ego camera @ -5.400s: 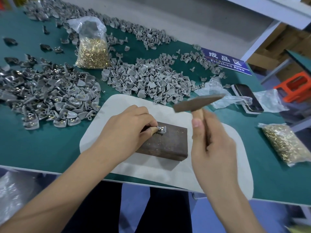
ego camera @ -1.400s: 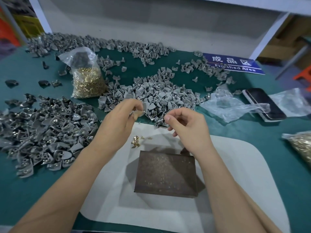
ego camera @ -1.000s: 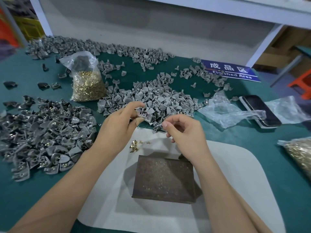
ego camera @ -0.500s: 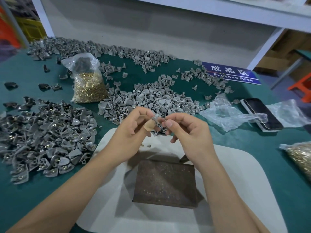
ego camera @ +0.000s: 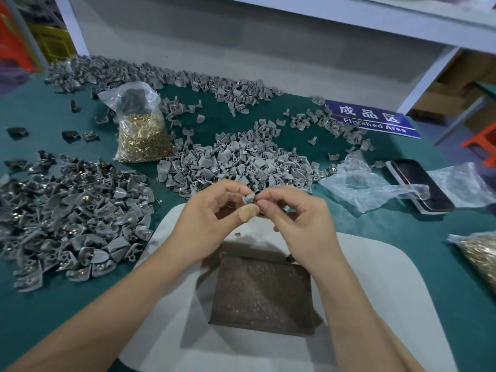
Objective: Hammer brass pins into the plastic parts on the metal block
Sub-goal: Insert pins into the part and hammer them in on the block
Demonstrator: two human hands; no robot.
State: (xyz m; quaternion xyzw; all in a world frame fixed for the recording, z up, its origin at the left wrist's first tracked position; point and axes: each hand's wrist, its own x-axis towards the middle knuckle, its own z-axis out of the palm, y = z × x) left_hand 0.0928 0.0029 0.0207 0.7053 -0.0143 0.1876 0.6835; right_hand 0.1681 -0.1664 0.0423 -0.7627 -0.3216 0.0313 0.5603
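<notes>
My left hand (ego camera: 212,221) and my right hand (ego camera: 298,221) meet above the white mat (ego camera: 375,285), both pinching one small grey plastic part (ego camera: 249,197) between their fingertips. A plaster wraps my left thumb tip. The rusty brown metal block (ego camera: 261,294) lies bare on the mat just below the hands. One loose brass pin (ego camera: 237,233) lies on the mat under my hands. The hammer is mostly hidden behind my right wrist; only a dark tip shows beside the block.
A heap of grey plastic parts (ego camera: 241,162) lies beyond the hands, a heap with brass pins fitted (ego camera: 69,218) at the left. Bags of brass pins (ego camera: 142,135) stand at back left and at the right edge (ego camera: 480,253). A phone (ego camera: 421,183), crumpled plastic and a blue sign (ego camera: 373,122) lie at the right.
The hammer has been put down. My left hand picked a plastic part from the heap and brought it to my right hand; both now hold it together above the mat.
</notes>
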